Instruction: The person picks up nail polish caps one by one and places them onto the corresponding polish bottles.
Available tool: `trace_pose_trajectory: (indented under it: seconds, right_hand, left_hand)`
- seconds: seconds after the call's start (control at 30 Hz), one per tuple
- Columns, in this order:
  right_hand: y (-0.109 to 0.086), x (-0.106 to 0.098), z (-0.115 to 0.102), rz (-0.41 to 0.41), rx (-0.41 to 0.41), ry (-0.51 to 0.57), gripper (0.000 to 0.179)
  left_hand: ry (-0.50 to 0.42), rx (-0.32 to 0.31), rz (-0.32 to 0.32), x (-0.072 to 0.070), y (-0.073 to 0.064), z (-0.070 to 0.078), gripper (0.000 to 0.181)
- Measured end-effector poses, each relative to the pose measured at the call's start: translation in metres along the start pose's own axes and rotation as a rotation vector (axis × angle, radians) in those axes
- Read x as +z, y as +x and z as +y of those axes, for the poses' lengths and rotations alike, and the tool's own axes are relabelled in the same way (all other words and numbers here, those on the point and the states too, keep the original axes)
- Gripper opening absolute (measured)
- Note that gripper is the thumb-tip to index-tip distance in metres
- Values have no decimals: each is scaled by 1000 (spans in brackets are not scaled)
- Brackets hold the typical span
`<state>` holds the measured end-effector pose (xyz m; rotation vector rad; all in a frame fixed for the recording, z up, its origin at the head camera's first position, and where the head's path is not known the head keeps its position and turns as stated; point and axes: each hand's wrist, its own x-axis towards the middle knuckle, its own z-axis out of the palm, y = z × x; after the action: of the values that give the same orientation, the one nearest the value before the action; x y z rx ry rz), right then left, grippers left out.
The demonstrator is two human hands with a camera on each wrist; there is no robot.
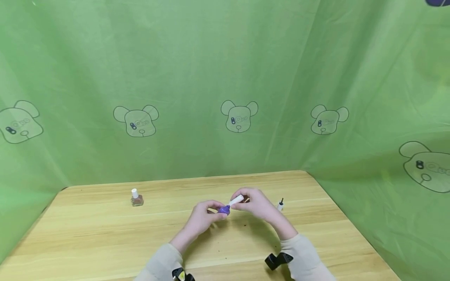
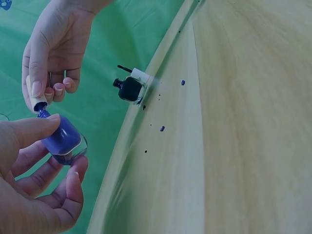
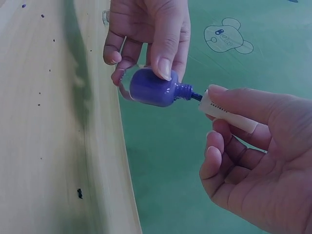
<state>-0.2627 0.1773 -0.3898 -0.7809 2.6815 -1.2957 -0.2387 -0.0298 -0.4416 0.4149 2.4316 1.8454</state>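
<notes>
Tilted in my left hand is a nail polish bottle of clear glass with purple polish, gripped between thumb and fingers. My right hand pinches its white cap, which carries faint print. A polish-coated brush stem runs from the cap into the bottle's neck, with a short gap between cap and neck. Both hands are raised above the table. In the left wrist view, a dark nail polish bottle stands uncapped beside a white brush cap; the head view shows that cap right of my right wrist.
A brownish nail polish bottle with a white cap stands at the back left of the wooden table. Dark and purple polish spots dot the tabletop. A green curtain with bear drawings hangs behind and beside the table.
</notes>
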Motion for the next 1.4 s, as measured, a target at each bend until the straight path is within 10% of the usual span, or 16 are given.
trace_pose_trajectory:
  seconds: [1.0,1.4]
  right_hand:
    - [1,13,0,-30,-14,-69,22]
    - [4,18,10,-3,50,299,46]
  left_hand:
    - [-13,2,-19,1,0,-3,25]
    - [-162,-65,-7,-3,2,-8,32]
